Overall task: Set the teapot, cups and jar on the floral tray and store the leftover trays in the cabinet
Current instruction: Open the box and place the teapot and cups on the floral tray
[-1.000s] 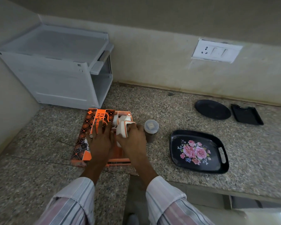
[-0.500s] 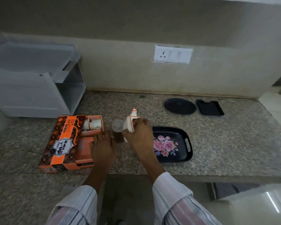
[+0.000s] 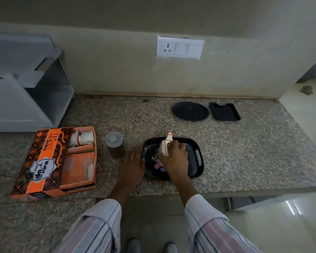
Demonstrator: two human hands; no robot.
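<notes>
Right hand: your right hand grips the white and orange teapot, fingers curled round its body, over the middle of the floral tray; whether the teapot's base touches the tray is hidden by the hand.
Left hand: your left hand lies flat on the granite surface, fingers straight and close together, its edge against the tray's left rim; it holds nothing.
Floral tray: black, rounded, near the front edge of the surface; part of the flower print shows beside your right wrist.
Jar: the lidded jar with dark contents stands upright on the surface, just left of your left hand, between the tray and the box.
Cups: white cups lie in the far compartment of the open orange box at the left.
Other trays: a round black tray and a small rectangular black tray lie side by side near the wall, well apart from the floral tray.
Cabinet: the white cabinet stands at the far left, its front open.
Wall: a socket plate sits above the surface.
</notes>
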